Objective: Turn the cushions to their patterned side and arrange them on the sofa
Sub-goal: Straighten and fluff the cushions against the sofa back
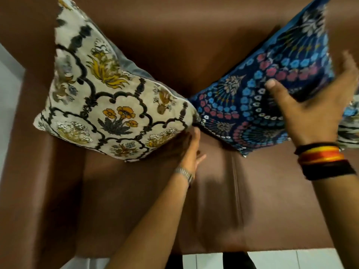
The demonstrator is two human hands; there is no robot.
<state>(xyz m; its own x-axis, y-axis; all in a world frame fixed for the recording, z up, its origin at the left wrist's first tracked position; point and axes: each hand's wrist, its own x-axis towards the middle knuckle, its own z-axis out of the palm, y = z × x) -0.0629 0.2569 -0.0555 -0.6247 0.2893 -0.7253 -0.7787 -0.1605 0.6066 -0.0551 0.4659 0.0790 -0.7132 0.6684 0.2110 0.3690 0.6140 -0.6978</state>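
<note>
2 cushions stand on a brown sofa, both with their patterned sides facing the camera. The cream cushion sits to the left, tilted on a corner like a diamond, printed with black scalloped lines and yellow and orange flowers; a grey backing shows along its upper right edge. The blue cushion sits to the right, also tilted, covered in rings of blue, pink and white flowers. Their near corners meet, or almost meet, at the middle of the seat, and both lean toward the backrest. The left hand reaches under the cream cushion's lower right edge, fingers tucked beneath the fabric and touching it; how firmly it grips cannot be told, since the cushion hides the fingertips. A metal watch circles that wrist. The right hand is spread open, palm against the blue cushion's right side, thumb lying on the patterned face, pressing rather than clasping; it is blurred. Black, orange and yellow bands wrap the right wrist. Behind that hand, at the right edge, part of a third patterned cushion shows. White floor tiles lie below the seat's front edge.
</note>
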